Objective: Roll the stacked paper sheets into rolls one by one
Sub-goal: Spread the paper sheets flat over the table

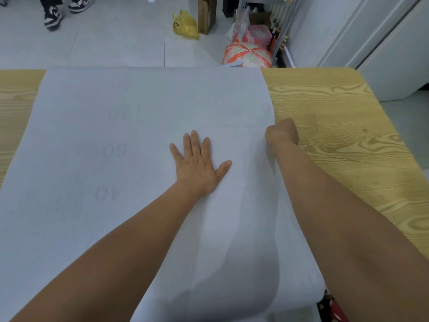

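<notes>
A stack of large white paper sheets (pixel 130 126) covers most of the wooden table (pixel 336 126), with faint mirrored numbers showing through the top sheet. My left hand (pixel 197 163) lies flat on the sheet near its middle, fingers spread and pressing down. My right hand (pixel 282 133) is at the sheet's right edge, fingers curled under and gripping that edge. The paper below the right hand is lifted slightly off the stack and curves up along my right forearm.
The bare table shows to the right of the paper and as a strip at far left. Beyond the far edge lie a yellow bag (pixel 185 24), a cardboard box (pixel 206 15), striped sacks (pixel 247 54), and a person's sneakers (pixel 53 17).
</notes>
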